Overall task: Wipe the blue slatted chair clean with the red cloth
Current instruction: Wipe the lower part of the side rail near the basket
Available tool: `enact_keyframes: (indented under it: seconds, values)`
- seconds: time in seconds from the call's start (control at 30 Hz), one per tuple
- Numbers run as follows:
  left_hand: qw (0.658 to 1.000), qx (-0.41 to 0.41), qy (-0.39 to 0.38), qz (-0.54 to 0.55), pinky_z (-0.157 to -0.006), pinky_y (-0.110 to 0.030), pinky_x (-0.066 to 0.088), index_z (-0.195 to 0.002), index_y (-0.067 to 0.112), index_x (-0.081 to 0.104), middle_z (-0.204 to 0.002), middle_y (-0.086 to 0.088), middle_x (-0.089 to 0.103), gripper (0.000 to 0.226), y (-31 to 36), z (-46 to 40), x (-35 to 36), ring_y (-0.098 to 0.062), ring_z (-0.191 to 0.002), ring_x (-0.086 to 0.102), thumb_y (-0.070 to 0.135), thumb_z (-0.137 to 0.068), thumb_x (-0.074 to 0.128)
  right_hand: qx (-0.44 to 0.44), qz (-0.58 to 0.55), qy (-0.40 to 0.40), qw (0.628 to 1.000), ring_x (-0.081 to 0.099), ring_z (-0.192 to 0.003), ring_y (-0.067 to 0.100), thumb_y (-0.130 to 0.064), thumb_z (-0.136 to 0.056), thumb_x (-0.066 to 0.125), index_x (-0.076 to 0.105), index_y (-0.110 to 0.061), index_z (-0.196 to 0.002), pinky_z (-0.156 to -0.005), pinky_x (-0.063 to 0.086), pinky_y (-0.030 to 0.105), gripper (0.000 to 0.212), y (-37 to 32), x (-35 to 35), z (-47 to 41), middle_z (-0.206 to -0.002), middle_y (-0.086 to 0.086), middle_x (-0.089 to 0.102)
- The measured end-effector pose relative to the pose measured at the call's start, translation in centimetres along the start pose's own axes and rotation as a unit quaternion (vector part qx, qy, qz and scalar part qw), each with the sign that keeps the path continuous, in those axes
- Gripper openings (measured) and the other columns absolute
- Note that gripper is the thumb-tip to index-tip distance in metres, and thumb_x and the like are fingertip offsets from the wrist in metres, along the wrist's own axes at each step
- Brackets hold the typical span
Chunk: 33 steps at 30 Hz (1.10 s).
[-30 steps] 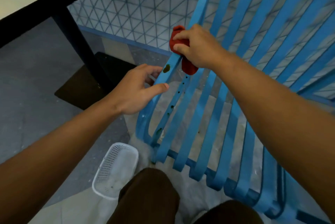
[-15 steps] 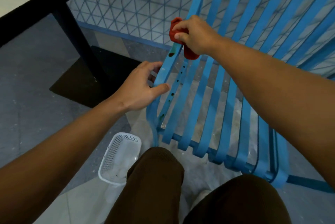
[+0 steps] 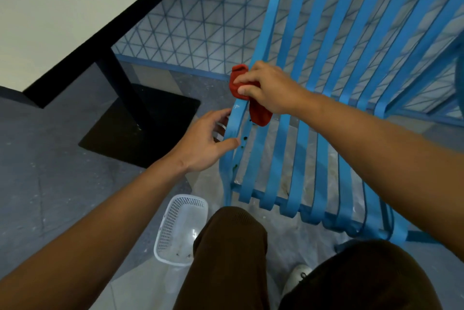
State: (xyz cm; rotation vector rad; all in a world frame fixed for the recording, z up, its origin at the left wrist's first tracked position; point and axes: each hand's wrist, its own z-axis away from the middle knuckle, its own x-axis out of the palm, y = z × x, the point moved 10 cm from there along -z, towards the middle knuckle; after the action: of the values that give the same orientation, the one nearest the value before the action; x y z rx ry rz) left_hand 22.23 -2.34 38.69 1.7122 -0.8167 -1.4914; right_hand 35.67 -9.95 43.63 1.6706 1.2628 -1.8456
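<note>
The blue slatted chair (image 3: 298, 149) fills the right half of the head view, seat toward me and back rising away. My right hand (image 3: 268, 89) presses the red cloth (image 3: 258, 111) onto the leftmost slat, where seat curves up into back. My left hand (image 3: 203, 144) grips that same leftmost slat lower down, thumb across its top and fingers curled behind its outer edge. Small dark spots (image 3: 243, 138) show on the second slat just right of the thumb, with one more lower near the seat's front.
A white plastic basket (image 3: 180, 229) stands on the floor left of my knees (image 3: 231, 247). A table with a black edge and black pedestal leg (image 3: 120, 81) on a dark base plate stands to the left. A blue mesh fence (image 3: 200, 21) runs behind the chair.
The dark stain on the leftmost slat below the cloth no longer shows. My right hand and cloth have shifted along that slat. My left hand keeps its hold.
</note>
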Motion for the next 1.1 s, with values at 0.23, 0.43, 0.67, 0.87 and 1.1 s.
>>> enact_keyframes:
  seconds: [0.23,0.43,0.67,0.87,1.1]
  values:
    - [0.999,-0.019,-0.028,0.006,-0.085,-0.032,0.059,-0.146,0.026,0.051,-0.118,0.009,0.06,0.071,-0.7,0.6,-0.1,-0.006,-0.105,0.062,0.044,-0.079,0.07,0.044,-0.006,0.02,0.999,0.047,-0.108,0.017,-0.032,-0.101,0.061,0.072,-0.021,-0.124,-0.097,0.031,0.024,0.028,2.2,-1.6,-3.0,-0.12,0.01,0.046]
    - [0.998,-0.042,-0.043,0.038,-0.095,-0.042,0.056,-0.147,0.023,0.05,-0.117,0.009,0.064,0.073,-1.2,1.5,0.0,-0.011,-0.106,0.063,0.044,-0.079,0.069,0.054,0.004,0.009,0.998,0.054,-0.106,0.023,-0.035,-0.101,0.06,0.074,-0.021,-0.12,-0.09,0.034,0.028,0.028,1.7,-1.2,-2.8,-0.112,0.009,0.048]
    - [0.996,-0.06,-0.041,0.055,-0.097,-0.048,0.054,-0.15,0.026,0.045,-0.12,0.005,0.062,0.076,-1.6,2.6,0.6,-0.015,-0.11,0.062,0.04,-0.079,0.069,0.028,-0.014,0.026,0.999,0.042,-0.104,0.011,-0.036,-0.102,0.058,0.068,-0.023,-0.131,-0.091,0.028,0.02,0.033,-0.9,0.4,1.0,-0.112,0.004,0.043]
    - [0.996,-0.06,-0.049,0.054,-0.098,-0.048,0.054,-0.15,0.024,0.046,-0.12,0.005,0.063,0.076,-2.0,3.6,0.9,-0.015,-0.108,0.063,0.038,-0.079,0.07,-0.001,-0.024,0.006,1.0,0.048,-0.11,0.011,-0.037,-0.099,0.063,0.065,-0.02,-0.13,-0.092,0.029,0.017,0.035,-2.8,1.0,3.4,-0.113,-0.002,0.049]
    - [0.996,-0.05,-0.065,0.04,-0.097,-0.04,0.054,-0.152,0.023,0.042,-0.124,0.005,0.061,0.072,-2.3,4.1,0.9,-0.009,-0.109,0.062,0.029,-0.088,0.074,0.07,0.015,-0.007,0.997,0.049,-0.133,0.03,-0.038,-0.101,0.061,0.041,-0.016,-0.151,-0.103,0.037,0.031,0.058,-1.3,-0.7,0.7,-0.147,0.013,0.048]
